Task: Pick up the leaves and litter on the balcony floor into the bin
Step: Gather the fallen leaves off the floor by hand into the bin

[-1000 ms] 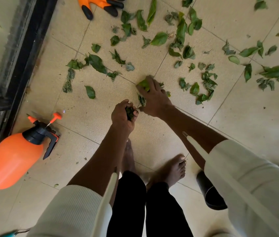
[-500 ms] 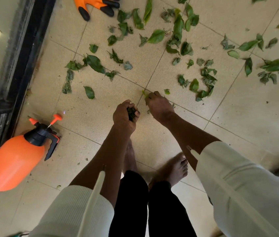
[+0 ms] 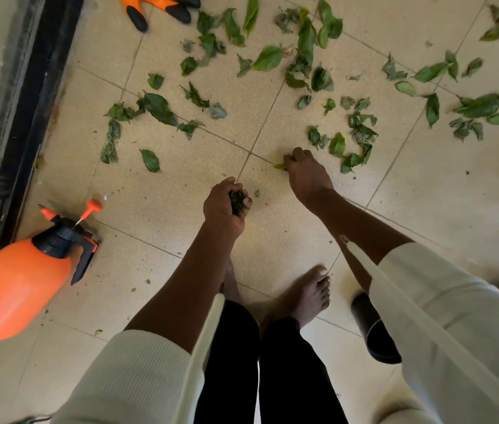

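Green leaves lie scattered over the beige tiled floor, thickest in the upper half: a dark leaf at the left, a single leaf nearer me, a cluster at the right. My left hand is fisted around a wad of crumpled leaves held just above the floor. My right hand reaches down to the floor beside the cluster and pinches a small yellow-green leaf at its fingertips. A black bin lies by my right foot, partly hidden by my sleeve.
An orange pressure sprayer with a black head lies at the left near the dark door frame. An orange and black glove lies at the top edge. My bare feet stand below my hands.
My right hand has moved from the leaves beside my left hand out to the right and pinched a small leaf. My left hand stays fisted on its wad. The black bin shows again.
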`<state>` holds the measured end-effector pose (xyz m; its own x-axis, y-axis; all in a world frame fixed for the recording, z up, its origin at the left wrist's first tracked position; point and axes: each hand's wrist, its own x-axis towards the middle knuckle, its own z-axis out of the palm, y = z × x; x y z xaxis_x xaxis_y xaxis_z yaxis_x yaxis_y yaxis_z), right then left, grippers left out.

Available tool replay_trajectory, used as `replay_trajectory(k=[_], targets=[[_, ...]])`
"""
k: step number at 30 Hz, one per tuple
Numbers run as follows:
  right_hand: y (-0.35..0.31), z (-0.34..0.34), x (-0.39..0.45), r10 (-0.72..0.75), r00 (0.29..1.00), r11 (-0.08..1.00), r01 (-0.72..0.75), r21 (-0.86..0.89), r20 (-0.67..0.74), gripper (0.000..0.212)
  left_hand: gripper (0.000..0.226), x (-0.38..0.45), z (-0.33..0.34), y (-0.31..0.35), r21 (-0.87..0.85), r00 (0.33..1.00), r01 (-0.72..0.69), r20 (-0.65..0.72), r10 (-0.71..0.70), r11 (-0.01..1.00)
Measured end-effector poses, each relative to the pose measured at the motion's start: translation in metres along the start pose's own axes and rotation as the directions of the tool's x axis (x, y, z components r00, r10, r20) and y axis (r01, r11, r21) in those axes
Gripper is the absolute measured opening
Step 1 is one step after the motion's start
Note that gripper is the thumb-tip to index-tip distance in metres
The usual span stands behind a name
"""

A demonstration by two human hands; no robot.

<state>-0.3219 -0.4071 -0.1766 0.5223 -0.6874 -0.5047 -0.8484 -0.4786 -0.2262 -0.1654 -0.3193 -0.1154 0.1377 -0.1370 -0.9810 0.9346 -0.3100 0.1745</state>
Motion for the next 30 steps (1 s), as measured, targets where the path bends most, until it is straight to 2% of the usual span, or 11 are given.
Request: replay_trajectory(k=[3, 5, 8, 9, 11, 13, 18, 21, 24, 26, 30], targets=[[0.005, 0.007, -0.005, -0.076, 0.997, 0.997, 0.076, -0.011, -0.03, 0.029, 0.024, 0.003, -0.006, -0.006, 0.021, 1.0, 0.009, -0.02, -0.009, 1.0], [0.01, 0.009, -0.003, -0.038, 0.993, 0.994, 0.048, 0.094, -0.111, 0.026, 0.025, 0.001, -0.007, -0.009, 0.031, 1.0, 0.011, -0.019, -0.01, 0.999], [0.021, 0.005, -0.002, 0.34, 0.914, 0.853, -0.2, 0.482, -0.222, 0.021, 0.026, -0.001, -0.008, -0.011, 0.045, 1.0, 0.016, -0.022, -0.015, 0.999], [0.026, 0.001, -0.004, 0.46, 0.864, 0.76, -0.264, 0.594, -0.204, 0.019, 0.026, -0.002, -0.008, -0.011, 0.043, 1.0, 0.016, -0.023, -0.015, 0.999], [0.036, -0.004, -0.012, 0.568, 0.812, 0.624, -0.318, 0.714, -0.134, 0.018, 0.025, -0.004, -0.007, -0.011, 0.029, 1.0, 0.012, -0.022, -0.012, 1.0], [0.037, -0.003, -0.026, 0.507, 0.854, 0.682, -0.314, 0.661, -0.117, 0.015, 0.025, -0.005, -0.005, -0.011, 0.023, 1.0, 0.01, -0.024, -0.01, 1.0], [0.022, 0.022, -0.055, 0.181, 0.982, 0.916, -0.146, 0.373, -0.058, 0.023, 0.024, -0.007, 0.002, -0.021, 0.042, 1.0, 0.026, -0.007, -0.025, 0.999], [0.013, 0.031, -0.054, 0.003, 0.999, 0.989, 0.002, 0.145, -0.032, 0.017, 0.025, -0.006, 0.001, -0.026, 0.079, 1.0, 0.03, 0.0, -0.03, 0.996], [0.01, 0.038, -0.052, -0.146, 0.988, 0.989, 0.145, -0.024, -0.05, 0.018, 0.024, -0.001, -0.004, -0.025, 0.086, 1.0, 0.027, -0.008, -0.026, 0.996], [0.009, 0.037, -0.053, -0.143, 0.989, 0.989, 0.142, -0.043, -0.038, 0.019, 0.024, 0.002, -0.009, -0.025, 0.085, 1.0, 0.027, -0.018, -0.026, 0.996], [-0.007, 0.028, -0.053, -0.048, 0.999, 0.996, 0.049, 0.068, -0.018, 0.03, 0.025, 0.002, -0.018, -0.024, 0.074, 0.999, 0.014, -0.049, -0.01, 0.997]])
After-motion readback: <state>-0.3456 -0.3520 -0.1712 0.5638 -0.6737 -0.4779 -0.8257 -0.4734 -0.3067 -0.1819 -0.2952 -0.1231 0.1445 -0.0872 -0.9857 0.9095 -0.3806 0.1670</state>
